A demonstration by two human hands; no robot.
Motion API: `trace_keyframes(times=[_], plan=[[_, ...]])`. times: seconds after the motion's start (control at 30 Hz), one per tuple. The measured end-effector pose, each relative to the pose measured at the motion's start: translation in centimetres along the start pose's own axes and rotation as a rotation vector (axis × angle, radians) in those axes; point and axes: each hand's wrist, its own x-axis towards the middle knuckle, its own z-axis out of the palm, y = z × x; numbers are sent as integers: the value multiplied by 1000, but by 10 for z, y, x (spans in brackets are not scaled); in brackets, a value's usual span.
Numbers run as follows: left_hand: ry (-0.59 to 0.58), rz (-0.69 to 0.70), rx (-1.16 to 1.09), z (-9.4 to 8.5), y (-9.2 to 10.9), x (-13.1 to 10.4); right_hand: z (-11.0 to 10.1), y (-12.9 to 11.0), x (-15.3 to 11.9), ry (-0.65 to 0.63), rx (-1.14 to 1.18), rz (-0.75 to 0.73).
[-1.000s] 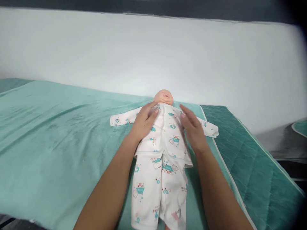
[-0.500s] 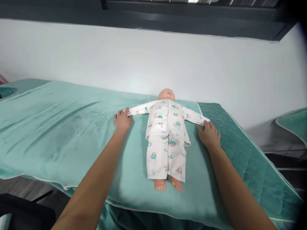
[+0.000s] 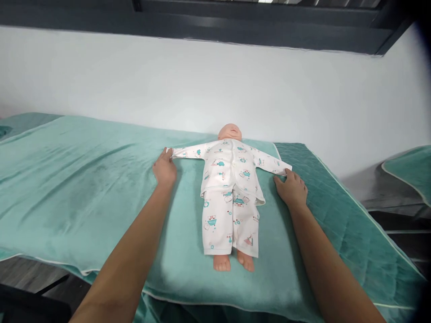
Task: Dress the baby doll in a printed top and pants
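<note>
A baby doll lies on its back in a white printed long-sleeved top and matching trousers, its bare feet showing below the hems. Both sleeves are spread outward, with no doll hands visible. My left hand is closed on the cuff of the sleeve at the left. At the other sleeve's end, my right hand touches the cuff with its fingertips, its thumb apart from the fingers.
The doll rests on a light green sheet over a darker quilted cover. Behind the bed is a white wall under a dark frame. A black object is at the lower left.
My left hand has moved slightly outward, and the sleeve it holds is drawn straighter. The whole view has shifted a little. My right hand stays by its cuff.
</note>
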Motion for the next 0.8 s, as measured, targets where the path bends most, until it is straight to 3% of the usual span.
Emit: trace_keyframes(times=[0.07,0.3,0.53,0.6,0.67,0.8], plan=[[25,-37,13,0,1,1,0,-1,1,-3,-3,4],[-89,-57,213,1,6,2,-2,-6,-2,10,1,-16],[-59,-142,174,-6,14,-6,-6,-9,-2,59,17,4],[-8,-126,96,-15,19,-22,-10,-8,-11,91,93,-22],[42,-56,-23,-28,24,-53,-16,-4,-36,130,241,-107],[-89,73,-227,-59,30,-153,-31,7,-133,137,544,-355]])
